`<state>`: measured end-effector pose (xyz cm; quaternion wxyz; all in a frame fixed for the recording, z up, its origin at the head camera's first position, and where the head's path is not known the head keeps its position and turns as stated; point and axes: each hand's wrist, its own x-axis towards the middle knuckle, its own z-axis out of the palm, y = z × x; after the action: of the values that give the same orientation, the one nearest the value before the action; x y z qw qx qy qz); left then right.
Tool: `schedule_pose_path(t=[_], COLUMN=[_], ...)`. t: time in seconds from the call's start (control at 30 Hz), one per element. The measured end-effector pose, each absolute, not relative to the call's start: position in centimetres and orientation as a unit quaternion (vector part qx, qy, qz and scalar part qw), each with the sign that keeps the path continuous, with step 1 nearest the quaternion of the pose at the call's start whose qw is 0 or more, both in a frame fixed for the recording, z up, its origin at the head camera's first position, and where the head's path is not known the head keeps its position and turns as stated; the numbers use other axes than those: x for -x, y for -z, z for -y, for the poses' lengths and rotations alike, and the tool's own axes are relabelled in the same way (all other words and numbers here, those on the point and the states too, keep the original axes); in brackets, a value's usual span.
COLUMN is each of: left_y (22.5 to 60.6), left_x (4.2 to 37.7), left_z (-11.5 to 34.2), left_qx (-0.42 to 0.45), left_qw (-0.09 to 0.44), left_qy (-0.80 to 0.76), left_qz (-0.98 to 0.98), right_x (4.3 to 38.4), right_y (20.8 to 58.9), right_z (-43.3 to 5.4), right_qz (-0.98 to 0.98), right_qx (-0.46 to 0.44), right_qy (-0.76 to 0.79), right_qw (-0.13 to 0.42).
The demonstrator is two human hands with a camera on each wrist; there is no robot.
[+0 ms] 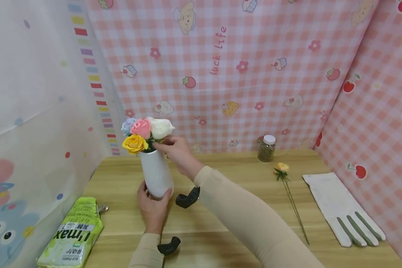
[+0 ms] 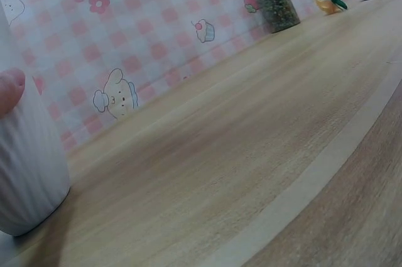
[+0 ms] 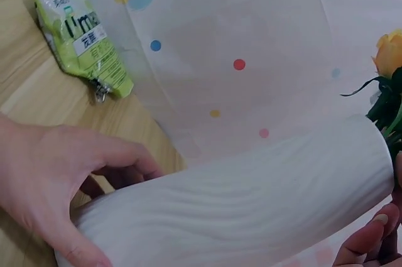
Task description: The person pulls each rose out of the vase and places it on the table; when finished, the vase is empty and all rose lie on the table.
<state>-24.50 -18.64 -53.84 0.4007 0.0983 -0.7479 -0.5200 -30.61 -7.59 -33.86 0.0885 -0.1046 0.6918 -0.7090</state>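
Observation:
A white ribbed vase stands upright on the wooden table. My left hand grips it low down, thumb and fingers around its base. Artificial roses rise from its mouth: a yellow rose, a pink rose, a blue rose and a white rose. Just under the white rose, at the vase rim, my right hand pinches its stem. In the right wrist view, the fingertips are curled beside the vase mouth, and the stem between them is mostly hidden by leaves and fingers.
A green-and-white bag with a metal clip lies at the left. Toward the back right stands a white-lidded jar of dark granules. A long-stemmed yellow rose lies beside a pair of white-and-green gloves. Patterned cloth hangs around the table.

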Motion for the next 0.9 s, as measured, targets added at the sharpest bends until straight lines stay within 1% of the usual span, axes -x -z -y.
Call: schedule_pose_path(t=[0.17, 0.27, 0.57, 0.77, 0.9], left_y=[54.06, 54.17, 53.91, 53.91, 53.94], left_x=[24.38, 24.45, 24.77, 24.69, 24.5], left_z=[18.65, 18.6, 18.26, 18.45, 18.48], left_qx=[-0.093, -0.093, -0.095, -0.091, -0.09], left_qw=[0.401, 0.4, 0.391, 0.402, 0.408], left_qy=[0.524, 0.528, 0.538, 0.532, 0.522], left_qz=[0.745, 0.744, 0.741, 0.74, 0.743], right_x=[30.39, 30.25, 30.0, 30.09, 30.16], right_y=[33.68, 33.53, 33.33, 33.35, 33.64], right_z=[7.56, 7.32, 7.03, 7.38, 7.42], right_qz=[-0.667, -0.662, -0.683, -0.704, -0.695], right_qx=[0.088, 0.098, 0.123, 0.128, 0.138], right_qy=[0.733, 0.736, 0.719, 0.698, 0.705], right_qw=[0.106, 0.105, 0.032, 0.017, 0.023])
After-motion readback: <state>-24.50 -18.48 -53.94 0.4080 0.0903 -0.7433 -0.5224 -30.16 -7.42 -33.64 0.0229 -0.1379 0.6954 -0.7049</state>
